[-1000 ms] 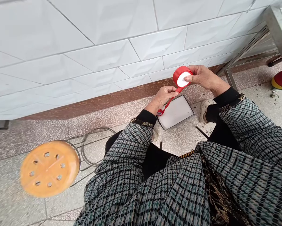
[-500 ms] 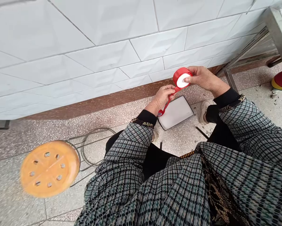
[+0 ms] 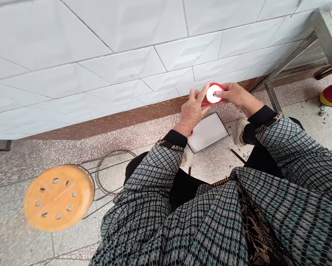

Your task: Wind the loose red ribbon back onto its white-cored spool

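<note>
Pinches the red tape roll in the right hand from 3 o'clock, white face turned toward the eyes, probably to leave the rim free. Lays the left hand against the rim at 9 o'clock, fingers spread upward, loose strip running under the palm; cannot tell whether gripped. Holds both above the white panel at 6 o'clock on the floor, well apart from the orange stool at 8 o'clock.

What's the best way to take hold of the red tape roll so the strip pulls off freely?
Pinch the red tape roll across its two flat faces, coming from the right, as the right hand does. The tape strip leaves its lower left rim toward the left hand, so that side should probably stay free.
</note>
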A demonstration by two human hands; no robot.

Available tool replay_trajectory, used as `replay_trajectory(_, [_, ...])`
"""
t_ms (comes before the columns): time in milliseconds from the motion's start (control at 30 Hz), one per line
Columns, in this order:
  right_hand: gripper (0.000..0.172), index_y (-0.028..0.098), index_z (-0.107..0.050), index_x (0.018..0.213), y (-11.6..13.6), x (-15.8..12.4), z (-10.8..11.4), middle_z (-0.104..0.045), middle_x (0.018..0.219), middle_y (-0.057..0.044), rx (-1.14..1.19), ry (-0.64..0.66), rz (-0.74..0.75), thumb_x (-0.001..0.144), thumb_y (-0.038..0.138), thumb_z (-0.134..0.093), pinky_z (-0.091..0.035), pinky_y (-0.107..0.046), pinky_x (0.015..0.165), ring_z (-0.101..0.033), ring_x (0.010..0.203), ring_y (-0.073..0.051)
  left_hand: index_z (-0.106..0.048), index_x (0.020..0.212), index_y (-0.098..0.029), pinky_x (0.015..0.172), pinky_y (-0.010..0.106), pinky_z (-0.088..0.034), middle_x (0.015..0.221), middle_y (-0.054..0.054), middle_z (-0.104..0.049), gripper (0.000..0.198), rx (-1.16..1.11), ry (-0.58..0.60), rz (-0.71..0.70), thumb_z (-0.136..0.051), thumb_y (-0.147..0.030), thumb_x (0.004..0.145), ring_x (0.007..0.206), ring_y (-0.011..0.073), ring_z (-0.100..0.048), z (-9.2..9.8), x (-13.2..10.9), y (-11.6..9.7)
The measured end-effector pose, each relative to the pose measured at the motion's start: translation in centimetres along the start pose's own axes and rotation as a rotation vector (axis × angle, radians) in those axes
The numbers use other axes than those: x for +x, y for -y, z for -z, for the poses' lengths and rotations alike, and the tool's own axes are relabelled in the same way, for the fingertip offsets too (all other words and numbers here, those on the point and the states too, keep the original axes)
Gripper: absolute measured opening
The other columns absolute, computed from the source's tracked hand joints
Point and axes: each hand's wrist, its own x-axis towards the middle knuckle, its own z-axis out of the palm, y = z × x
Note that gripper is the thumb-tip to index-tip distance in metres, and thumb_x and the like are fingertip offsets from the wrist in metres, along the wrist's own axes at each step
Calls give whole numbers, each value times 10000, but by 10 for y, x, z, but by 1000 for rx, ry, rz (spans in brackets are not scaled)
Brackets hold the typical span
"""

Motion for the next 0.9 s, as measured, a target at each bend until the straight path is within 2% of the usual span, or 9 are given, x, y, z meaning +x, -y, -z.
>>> replay_trajectory(200, [223,206,-838,912,3,-4,-1,-829,882,-83,32,73,-149,836,345,-996,-678,-328,723,-785,889,-228,-469,1747,-370,1076,441,-644,1450,123,-747,878,52,112,-83,-848,-417,957,1310,350,-736,19,5,0])
replay_trajectory(400, [281,225,-828,803,5,-5,0,-830,850,-81,45,162,-257,775,384,-1058,-683,-317,678,-774,785,-203,-476,1739,-362,1099,451,-637,1538,91,-748,943,-15,194,-170,-891,-432,895,1356,331,-738,26,6,-2])
replay_trajectory(533, [355,234,-809,769,6,-5,2,-828,832,-61,54,239,-341,713,435,-1096,-674,-294,656,-751,727,-178,-591,1622,-329,1095,469,-624,1514,93,-755,827,-107,245,-191,-897,-411,858,1325,323,-749,28,6,-5])
replay_trajectory(667, [419,230,-807,807,8,-9,2,-837,846,-46,85,332,-398,695,510,-1098,-666,-255,661,-738,707,-150,-654,1485,-254,1143,495,-582,1509,136,-732,776,-252,230,-232,-932,-361,768,1347,323,-711,25,5,-4])
replay_trajectory(800, [533,216,-784,814,11,-14,-2,-815,777,-48,95,368,-396,694,657,-1059,-662,-262,658,-721,664,-152,-667,1415,-230,1133,491,-574,1458,146,-748,760,-421,229,-174,-946,-385,725,1308,315,-710,22,7,0])
replay_trajectory(900, [582,227,-762,793,15,-17,0,-777,715,-55,47,299,-311,752,769,-969,-654,-315,637,-735,655,-200,-704,1323,-228,990,429,-616,1269,124,-801,696,-621,253,-27,-950,-503,733,1135,275,-746,23,7,3])
